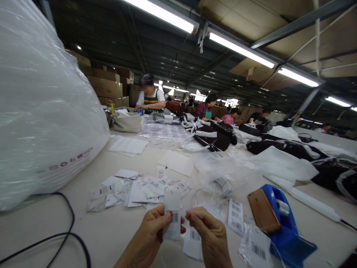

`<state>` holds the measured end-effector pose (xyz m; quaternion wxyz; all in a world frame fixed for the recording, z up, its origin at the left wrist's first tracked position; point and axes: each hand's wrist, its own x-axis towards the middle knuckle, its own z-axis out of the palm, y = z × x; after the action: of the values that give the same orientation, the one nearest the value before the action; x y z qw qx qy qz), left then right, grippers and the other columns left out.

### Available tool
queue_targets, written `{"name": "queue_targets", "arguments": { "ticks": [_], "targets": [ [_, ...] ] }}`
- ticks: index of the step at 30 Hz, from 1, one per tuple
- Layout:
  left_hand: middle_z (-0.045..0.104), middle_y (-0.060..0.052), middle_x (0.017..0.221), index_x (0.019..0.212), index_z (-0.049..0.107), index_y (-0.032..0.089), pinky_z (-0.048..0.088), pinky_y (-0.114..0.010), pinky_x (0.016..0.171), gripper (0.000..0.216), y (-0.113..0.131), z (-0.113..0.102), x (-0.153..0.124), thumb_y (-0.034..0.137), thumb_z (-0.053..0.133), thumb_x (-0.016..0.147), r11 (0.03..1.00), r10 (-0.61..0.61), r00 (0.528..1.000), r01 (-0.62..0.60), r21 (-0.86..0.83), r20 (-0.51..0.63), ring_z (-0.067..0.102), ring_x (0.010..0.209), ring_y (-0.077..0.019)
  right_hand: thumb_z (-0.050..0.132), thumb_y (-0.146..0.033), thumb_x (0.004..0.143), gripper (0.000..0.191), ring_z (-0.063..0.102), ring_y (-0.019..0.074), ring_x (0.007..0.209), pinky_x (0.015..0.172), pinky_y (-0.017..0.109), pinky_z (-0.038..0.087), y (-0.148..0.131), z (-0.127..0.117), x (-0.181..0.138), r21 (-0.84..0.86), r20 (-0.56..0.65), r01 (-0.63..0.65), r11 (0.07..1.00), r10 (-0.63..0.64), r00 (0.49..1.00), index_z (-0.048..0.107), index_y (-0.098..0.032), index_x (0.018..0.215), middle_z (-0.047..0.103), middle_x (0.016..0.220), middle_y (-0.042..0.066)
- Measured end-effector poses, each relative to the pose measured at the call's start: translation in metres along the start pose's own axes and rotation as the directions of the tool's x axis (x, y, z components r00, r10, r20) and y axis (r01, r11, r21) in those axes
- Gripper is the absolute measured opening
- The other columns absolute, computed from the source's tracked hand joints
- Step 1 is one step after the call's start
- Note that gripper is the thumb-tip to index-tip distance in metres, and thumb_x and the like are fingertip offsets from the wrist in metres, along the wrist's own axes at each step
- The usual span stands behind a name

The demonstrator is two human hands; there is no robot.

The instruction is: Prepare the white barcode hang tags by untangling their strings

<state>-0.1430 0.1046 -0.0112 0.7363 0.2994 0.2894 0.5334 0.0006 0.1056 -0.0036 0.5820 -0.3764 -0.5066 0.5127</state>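
My left hand (147, 234) grips a white barcode tag (173, 199) between thumb and fingers, holding it upright above the table. Just right of the tag, my right hand (210, 232) is closed in a pinch; whatever its fingertips hold is too small to make out. Partly behind the right hand lies a white barcode label (192, 245). Beyond both hands spreads a loose pile of white tags (142, 191) with thin strings. Right of my right hand are a strip of barcode labels (235, 216) and a clear bag with a barcode (256, 247).
A blue tape dispenser (292, 238) stands at right with a phone (263, 210) leaning on it. At left bulges a big plastic bag (50, 111) beside a black cable (71, 219). Dark bags (217, 137) cover the far table, where a person (150, 98) and other co-workers work.
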Motion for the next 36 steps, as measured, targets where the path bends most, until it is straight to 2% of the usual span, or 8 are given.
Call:
{"name": "queue_targets", "arguments": {
  "ticks": [5,8,12,20,24,29,33,36],
  "targets": [
    [0.071,-0.007,0.068,0.086,0.069,0.011,0.046,-0.021,0.056,0.015,-0.001,0.004,-0.001,0.016,0.058,0.078,1.0,-0.01,0.999,0.01,0.004,0.039,0.063,0.057,-0.0131,0.077,-0.025,0.062,0.019,0.052,0.0111,0.054,0.055,0.023,0.041,0.006,-0.004,0.001,0.124,0.011,-0.015,0.992,0.014,1.0,0.061,-0.018,0.053,0.055,0.055,-0.004],
    [0.07,-0.007,0.064,0.085,0.07,0.011,0.045,-0.019,0.055,0.015,-0.001,0.005,-0.001,0.015,0.058,0.078,0.999,0.005,0.999,-0.004,-0.032,0.047,0.062,0.056,-0.0124,0.08,-0.029,0.057,0.02,0.053,0.0127,0.057,0.057,0.024,0.042,0.011,-0.006,-0.001,0.142,0.023,-0.071,0.987,0.068,0.997,0.064,-0.021,0.067,0.06,0.059,-0.004],
    [0.07,-0.006,0.065,0.08,0.07,0.012,0.046,-0.02,0.054,0.011,-0.001,0.002,0.0,0.016,0.059,0.077,0.997,0.002,1.0,-0.001,-0.08,0.012,0.062,0.054,-0.0125,0.084,-0.039,0.045,0.049,0.054,0.0168,0.073,0.067,0.027,0.042,0.016,-0.008,-0.005,0.016,-0.053,-0.049,0.999,0.05,0.997,0.068,-0.024,0.089,0.064,0.076,0.0],
    [0.07,-0.006,0.067,0.084,0.07,0.012,0.047,-0.02,0.057,0.013,-0.004,0.003,0.0,0.015,0.059,0.078,0.997,-0.007,0.999,0.011,-0.074,0.051,0.063,0.057,-0.0126,0.07,-0.031,0.071,0.01,0.057,0.015,0.065,0.064,0.027,0.045,0.011,-0.008,-0.007,-0.004,0.043,0.098,0.995,-0.097,0.994,0.071,-0.023,0.075,0.06,0.071,0.001],
    [0.071,-0.007,0.067,0.086,0.07,0.012,0.047,-0.02,0.055,0.014,-0.004,0.005,-0.002,0.017,0.061,0.076,0.999,-0.015,0.998,0.017,-0.043,0.062,0.063,0.055,-0.0129,0.07,-0.032,0.071,0.012,0.055,0.0149,0.064,0.061,0.026,0.044,0.011,-0.011,-0.01,-0.066,0.018,0.143,0.988,-0.142,0.99,0.07,-0.021,0.071,0.058,0.067,0.001],
    [0.072,-0.007,0.066,0.082,0.072,0.013,0.048,-0.021,0.058,0.02,0.003,0.005,-0.004,0.025,0.073,0.066,1.0,-0.02,0.999,0.02,-0.022,-0.041,0.064,0.059,-0.0149,0.072,-0.036,0.068,0.013,0.053,0.0141,0.065,0.06,0.024,0.043,0.005,-0.022,-0.021,-0.192,-0.067,0.223,0.956,-0.239,0.969,0.07,-0.023,0.068,0.057,0.069,0.0],
    [0.073,-0.004,0.068,0.075,0.072,0.016,0.049,-0.019,0.06,0.022,0.011,0.005,-0.007,0.023,0.081,0.055,0.997,0.03,0.99,-0.039,-0.067,-0.14,0.064,0.062,-0.0132,0.07,-0.03,0.071,0.006,0.056,0.0144,0.069,0.062,0.022,0.044,0.0,-0.036,-0.034,-0.293,-0.042,0.305,0.906,-0.331,0.943,0.07,-0.024,0.073,0.059,0.072,0.001],
    [0.073,0.0,0.069,0.076,0.073,0.019,0.05,-0.017,0.063,0.024,0.014,0.014,-0.016,0.022,0.082,0.053,0.992,0.08,0.984,-0.095,-0.088,-0.162,0.063,0.063,-0.011,0.068,-0.019,0.072,0.008,0.058,0.0141,0.068,0.061,0.021,0.047,-0.002,-0.049,-0.045,-0.353,0.053,0.366,0.861,-0.372,0.927,0.069,-0.024,0.078,0.061,0.073,0.001]
  ]
}}
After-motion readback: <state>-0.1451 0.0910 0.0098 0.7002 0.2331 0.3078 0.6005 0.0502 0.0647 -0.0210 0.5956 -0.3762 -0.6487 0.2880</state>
